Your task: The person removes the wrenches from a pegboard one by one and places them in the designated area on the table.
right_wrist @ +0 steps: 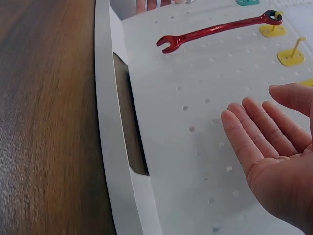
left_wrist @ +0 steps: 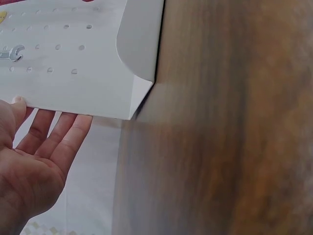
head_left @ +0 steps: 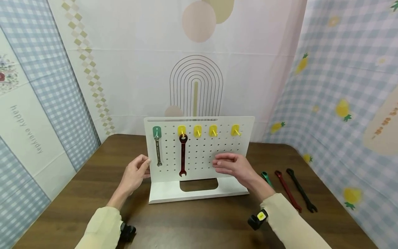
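A white pegboard stand stands upright on the table. My left hand holds its left edge; in the left wrist view the thumb lies at the front face and the fingers reach behind. From a green hook hangs a small silver wrench. A red wrench hangs by its ring end from the first yellow hook. My right hand is in front of the board's right half, fingers extended and holding nothing, as the right wrist view shows.
Three yellow hooks, among them the rightmost hook, bear nothing. Right of the stand, a green wrench, partly hidden by my right arm, a red wrench and a black wrench lie on the wooden table.
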`<state>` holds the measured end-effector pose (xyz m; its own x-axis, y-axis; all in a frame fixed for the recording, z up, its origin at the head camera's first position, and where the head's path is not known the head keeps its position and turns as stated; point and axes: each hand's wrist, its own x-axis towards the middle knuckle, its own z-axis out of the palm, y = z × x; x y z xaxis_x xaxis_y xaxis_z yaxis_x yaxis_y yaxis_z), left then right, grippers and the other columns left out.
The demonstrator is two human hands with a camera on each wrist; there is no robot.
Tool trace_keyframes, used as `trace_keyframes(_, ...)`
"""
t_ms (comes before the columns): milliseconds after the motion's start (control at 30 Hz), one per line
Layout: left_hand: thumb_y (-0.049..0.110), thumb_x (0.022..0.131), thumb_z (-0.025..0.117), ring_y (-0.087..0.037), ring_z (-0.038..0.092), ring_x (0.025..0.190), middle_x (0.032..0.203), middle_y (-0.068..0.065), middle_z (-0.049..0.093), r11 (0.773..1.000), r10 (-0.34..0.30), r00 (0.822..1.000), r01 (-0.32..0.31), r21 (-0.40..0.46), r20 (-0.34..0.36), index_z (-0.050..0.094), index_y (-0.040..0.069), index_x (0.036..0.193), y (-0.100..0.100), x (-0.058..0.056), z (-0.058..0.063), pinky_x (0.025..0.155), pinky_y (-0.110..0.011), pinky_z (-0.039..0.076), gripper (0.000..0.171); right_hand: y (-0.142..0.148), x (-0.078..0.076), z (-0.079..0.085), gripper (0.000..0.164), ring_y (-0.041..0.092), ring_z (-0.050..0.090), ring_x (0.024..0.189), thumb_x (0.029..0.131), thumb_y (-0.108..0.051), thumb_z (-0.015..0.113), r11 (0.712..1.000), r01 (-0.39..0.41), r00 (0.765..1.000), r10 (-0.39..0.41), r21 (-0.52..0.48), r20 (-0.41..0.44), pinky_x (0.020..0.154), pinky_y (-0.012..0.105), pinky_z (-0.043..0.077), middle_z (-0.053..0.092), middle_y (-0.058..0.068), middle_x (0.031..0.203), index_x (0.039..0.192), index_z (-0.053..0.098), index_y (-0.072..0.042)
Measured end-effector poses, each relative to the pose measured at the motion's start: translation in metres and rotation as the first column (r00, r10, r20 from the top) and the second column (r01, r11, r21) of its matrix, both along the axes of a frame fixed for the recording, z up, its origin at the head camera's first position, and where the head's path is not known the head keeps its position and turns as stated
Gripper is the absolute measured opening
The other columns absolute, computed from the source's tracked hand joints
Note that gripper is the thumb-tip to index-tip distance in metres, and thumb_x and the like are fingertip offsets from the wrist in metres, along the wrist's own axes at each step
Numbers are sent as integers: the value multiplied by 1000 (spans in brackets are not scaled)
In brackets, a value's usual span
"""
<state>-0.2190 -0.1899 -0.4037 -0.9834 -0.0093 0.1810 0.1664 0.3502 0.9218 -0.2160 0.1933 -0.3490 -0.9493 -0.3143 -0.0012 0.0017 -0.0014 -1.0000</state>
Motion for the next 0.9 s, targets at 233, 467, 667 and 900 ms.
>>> trace_keyframes(233, 23, 114, 50, -27, 72, 95, 113, -24, 67, 1000, 4, 1000, -4, -9, 7, 61, 1, 119, -1, 1, 1, 88, -42, 67, 26, -14, -5, -1, 48, 17, 74, 112, 101, -2, 68, 998, -46, 999, 46, -44, 15, 101, 41, 62, 72, 23, 131, 143, 52, 14)
trace_keyframes(467, 24, 115, 47, -32, 74, 101, 121, -26, 69, 999, -7, 1000, 7, -35, 0, 60, 7, 130, 4, -2, 1, 91, -47, 66, 26, -25, -9, 6, 47, 17, 74, 113, 101, -1, 67, 996, -70, 997, 71, -48, 10, 102, 41, 61, 69, 24, 135, 143, 52, 13)
trace_keyframes(667, 23, 115, 46, -33, 75, 101, 119, -25, 70, 998, -7, 1000, 7, -59, -4, 60, 6, 121, 3, -3, 2, 89, -45, 66, 23, -34, -11, 8, 48, 18, 73, 116, 100, 1, 67, 996, -77, 997, 77, -54, 11, 104, 42, 60, 64, 29, 141, 144, 52, 13)
trace_keyframes(900, 22, 115, 45, -32, 73, 98, 112, -22, 70, 993, -17, 1000, 15, -120, -15, 57, 7, 113, 2, -4, 6, 88, -45, 67, 20, -39, -14, 9, 47, 18, 73, 116, 101, 3, 65, 995, -78, 997, 79, -70, 4, 103, 40, 60, 66, 26, 139, 145, 51, 12)
